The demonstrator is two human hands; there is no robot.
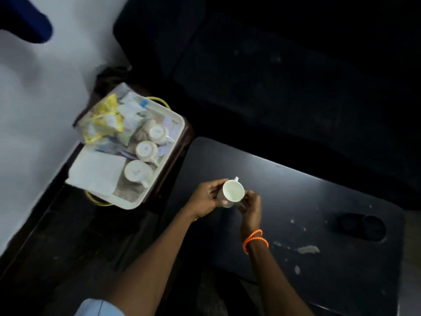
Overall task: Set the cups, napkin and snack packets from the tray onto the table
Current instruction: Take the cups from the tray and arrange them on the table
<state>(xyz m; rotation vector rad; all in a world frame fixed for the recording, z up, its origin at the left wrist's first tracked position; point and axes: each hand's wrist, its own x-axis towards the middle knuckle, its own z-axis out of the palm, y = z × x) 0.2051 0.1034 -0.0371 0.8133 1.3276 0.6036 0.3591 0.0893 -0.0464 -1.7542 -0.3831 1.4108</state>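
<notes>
Above the dark table (pixel 319 201) I see both hands closed around one white cup (pixel 232 192), its open mouth facing up at me.

My left hand (pixel 206 198) wraps the cup's side and my right hand (pixel 251 205), orange bracelet (pixel 255 239) on its wrist, pinches the other side, near the table's left edge. Left of it, the white tray (pixel 175 133) holds three upturned cups (pixel 145 149) in a row, a folded napkin (pixel 95 173) at its near end and a clear bag of snack packets (pixel 107 117) at its far end. To the right the tabletop lies open as far as a recessed cup holder (pixel 362 226).
</notes>
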